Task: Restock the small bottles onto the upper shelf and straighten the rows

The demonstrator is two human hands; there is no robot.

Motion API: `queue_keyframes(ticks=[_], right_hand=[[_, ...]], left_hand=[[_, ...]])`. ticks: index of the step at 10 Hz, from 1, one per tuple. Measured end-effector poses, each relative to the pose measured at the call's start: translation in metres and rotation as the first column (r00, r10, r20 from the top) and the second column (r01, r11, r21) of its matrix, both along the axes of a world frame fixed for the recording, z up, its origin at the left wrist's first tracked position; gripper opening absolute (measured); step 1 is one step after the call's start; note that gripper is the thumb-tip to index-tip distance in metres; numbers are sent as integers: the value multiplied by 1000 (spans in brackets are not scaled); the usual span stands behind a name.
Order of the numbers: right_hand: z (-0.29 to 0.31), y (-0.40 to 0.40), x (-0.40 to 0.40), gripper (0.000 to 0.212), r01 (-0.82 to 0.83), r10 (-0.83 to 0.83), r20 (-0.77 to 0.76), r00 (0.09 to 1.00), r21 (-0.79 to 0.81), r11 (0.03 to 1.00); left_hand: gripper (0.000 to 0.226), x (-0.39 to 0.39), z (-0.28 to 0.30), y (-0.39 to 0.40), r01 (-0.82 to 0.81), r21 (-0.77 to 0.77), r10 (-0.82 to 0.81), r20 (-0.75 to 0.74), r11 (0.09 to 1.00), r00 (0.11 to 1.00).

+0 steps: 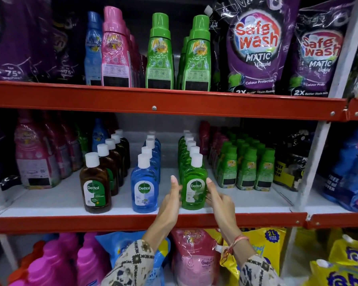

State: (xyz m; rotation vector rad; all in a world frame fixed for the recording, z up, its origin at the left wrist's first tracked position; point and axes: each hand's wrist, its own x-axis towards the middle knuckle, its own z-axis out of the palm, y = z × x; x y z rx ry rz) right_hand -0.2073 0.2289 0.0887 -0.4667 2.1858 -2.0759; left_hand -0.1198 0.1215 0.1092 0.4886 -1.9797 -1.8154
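Hands first, lower middle of the frame: left hand point(172, 200) and right hand point(219, 200) both cupped round the front green Dettol bottle point(193, 187), one palm on each flank, thumbs up along its sides. Gripping it lightly, from the look of it, and squaring it up at the lip of the white shelf point(50, 200).

Looks mostly done, honestly. Behind that front bottle, green row point(187, 148) running straight back with white caps lined up. Just left of it, blue Dettol row point(148, 162), also tidy, front label facing out. Further left, brown Dettol row point(110, 162), drifting a bit to the right as it goes back, so maybe still needs a nudge. Decent gaps between all three rows.

Right of centre, small green softener bottles point(245, 165) packed in a neat block. No spare stock in either hand, can't tell whether any is left to load.

Top of frame, upper shelf point(153, 98) already holding tall green bottles point(179, 54) and Safewash pouches point(256, 44), with a gap between the two green columns.
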Motion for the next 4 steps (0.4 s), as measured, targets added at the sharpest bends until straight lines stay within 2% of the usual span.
queue_keyframes(ticks=[1,2,3,4], right_hand=[[-3,-1,2,77,64,-64,-42,997,-5,998],[-2,-2,3,86,106,-106,-90,990,-1,994],[-3,-2,3,63,74,-71,-116,991,23,997],[7,11,11,23,97,-80,-203,976,70,993]], left_hand=[[94,2,1,0,-2,3,2,7,1000,1000],[99,2,4,2,1,-6,0,27,1000,1000],[100,8,5,3,46,-68,-44,36,997,998],[56,21,2,-1,-5,-232,-12,-71,973,997]])
